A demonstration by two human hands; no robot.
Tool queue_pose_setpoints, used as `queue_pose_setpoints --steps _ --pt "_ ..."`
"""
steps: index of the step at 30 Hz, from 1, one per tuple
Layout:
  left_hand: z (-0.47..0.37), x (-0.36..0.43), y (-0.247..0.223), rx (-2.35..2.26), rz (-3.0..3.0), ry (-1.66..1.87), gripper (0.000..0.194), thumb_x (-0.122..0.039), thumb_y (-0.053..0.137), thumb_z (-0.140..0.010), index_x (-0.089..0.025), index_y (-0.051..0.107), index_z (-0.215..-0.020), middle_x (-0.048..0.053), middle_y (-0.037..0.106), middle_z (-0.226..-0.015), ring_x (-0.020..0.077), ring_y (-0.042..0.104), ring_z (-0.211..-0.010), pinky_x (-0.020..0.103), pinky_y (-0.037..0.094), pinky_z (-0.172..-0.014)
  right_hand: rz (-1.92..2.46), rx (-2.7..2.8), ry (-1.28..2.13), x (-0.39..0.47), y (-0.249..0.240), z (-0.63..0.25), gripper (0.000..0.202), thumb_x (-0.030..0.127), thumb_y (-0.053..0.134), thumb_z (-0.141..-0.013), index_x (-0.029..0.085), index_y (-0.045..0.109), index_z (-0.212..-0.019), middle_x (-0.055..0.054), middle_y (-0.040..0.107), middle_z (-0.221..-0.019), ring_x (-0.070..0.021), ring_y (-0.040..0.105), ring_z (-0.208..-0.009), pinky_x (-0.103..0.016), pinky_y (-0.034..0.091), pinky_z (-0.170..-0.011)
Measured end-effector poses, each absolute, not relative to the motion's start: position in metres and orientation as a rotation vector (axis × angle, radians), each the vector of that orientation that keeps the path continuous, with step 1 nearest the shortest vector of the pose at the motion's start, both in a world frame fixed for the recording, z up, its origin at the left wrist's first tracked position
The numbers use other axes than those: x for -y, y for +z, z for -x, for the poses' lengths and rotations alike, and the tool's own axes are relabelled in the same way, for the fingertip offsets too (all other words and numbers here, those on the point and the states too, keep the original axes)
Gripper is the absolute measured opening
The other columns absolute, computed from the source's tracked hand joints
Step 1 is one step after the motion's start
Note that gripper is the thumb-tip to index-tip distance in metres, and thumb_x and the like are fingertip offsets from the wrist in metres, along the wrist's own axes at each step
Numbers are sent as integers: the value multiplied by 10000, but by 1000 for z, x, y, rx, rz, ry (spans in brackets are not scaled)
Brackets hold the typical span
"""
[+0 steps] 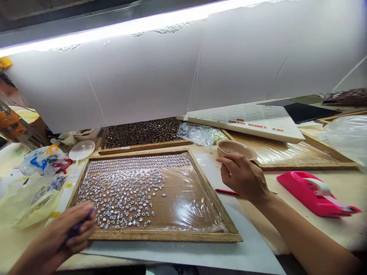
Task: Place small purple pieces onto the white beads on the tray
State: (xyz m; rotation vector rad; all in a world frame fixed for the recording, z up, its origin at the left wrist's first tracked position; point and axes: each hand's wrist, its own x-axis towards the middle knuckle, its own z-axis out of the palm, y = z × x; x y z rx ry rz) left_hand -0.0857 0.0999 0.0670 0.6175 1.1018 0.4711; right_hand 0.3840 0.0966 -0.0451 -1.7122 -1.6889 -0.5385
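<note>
My left hand (pixel 71 229), a little blurred, is closed around a dark purple thing (pixel 76 229) whose kind I cannot make out. It is over the lower left corner of a wooden frame tray (pixel 169 235). Small white, eye-shaped pieces with dark centres (pixel 123 198) cover the tray's left part and top rows, while clear film shows on the right. My right hand (pixel 243 175) is closed in a pinch beside a shallow beige bowl (pixel 243 150) with small bits in it. Whatever its fingertips hold is too small to name. A red pencil or pen (pixel 226 191) lies just below that hand.
A pink tape dispenser (pixel 312 193) stands at right. Behind are a tray of dark pieces (pixel 140 134), a white box (pixel 246 120) and a film-covered tray (pixel 292 152). Plastic bags (pixel 37 198) and a white dish (pixel 82 149) lie left. A white panel (pixel 143 80) hangs low.
</note>
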Motion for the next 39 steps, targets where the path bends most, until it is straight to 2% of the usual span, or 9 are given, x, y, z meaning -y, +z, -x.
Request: queue_pose_setpoints --steps 4,7,11,13,16,22,33,39 --pt "-11 -100 59 -822 -616 359 224 -332 627 -777 -148 536 -690 -45 383 -571 5 234 -376 150 132 -363 1659 1699 -441 -93 -28 -373 183 252 462 -769 220 642 -764 -83 640 -869 -234 603 -779 -374 487 -675" --pt "-63 -108 54 -762 -505 350 187 -238 511 -836 -130 506 -683 -48 378 -548 5 245 -353 142 138 -351 1471 1755 -257 -85 -6 -351 170 236 463 -799 218 631 -783 -70 633 -838 -216 600 -783 -371 496 -707" --pt "-107 -117 46 -751 -386 401 243 -195 393 -884 -122 474 -666 -48 378 -525 5 245 -329 140 130 -330 1259 1868 120 -71 21 -307 172 176 444 -857 205 612 -879 -62 634 -837 -171 596 -743 -306 493 -652" --pt "-120 -120 43 -723 -384 433 232 -172 387 -880 -122 468 -668 -47 385 -520 6 260 -327 135 140 -327 1242 1902 275 -70 29 -289 156 186 468 -861 184 598 -946 -68 632 -873 -153 585 -714 -282 484 -619" --pt "-130 -124 43 -686 -403 492 189 -150 411 -860 -132 462 -678 -46 399 -517 10 282 -324 128 148 -321 1294 1860 395 -78 34 -274 156 204 504 -859 181 595 -984 -51 633 -865 -153 577 -753 -289 468 -663" --pt "-129 -142 53 -712 -357 571 197 -132 400 -809 -149 422 -614 -48 380 -470 21 286 -290 136 157 -293 1333 1736 360 -106 39 -254 81 143 559 -801 182 619 -839 -19 597 -799 -142 542 -726 -277 423 -665" --pt "-114 -143 50 -718 -296 635 226 -120 383 -744 -154 416 -523 -29 353 -397 46 292 -265 144 169 -270 1174 1752 297 -101 30 -228 243 81 441 -847 191 645 -922 -61 536 -871 -171 522 -794 -314 453 -697" --pt "-116 -132 35 -726 -235 650 190 -99 431 -721 -156 418 -540 -57 298 -383 41 290 -265 127 137 -282 1058 1822 360 -90 26 -228 220 68 483 -821 211 650 -832 -56 573 -930 -181 540 -889 -353 461 -795"
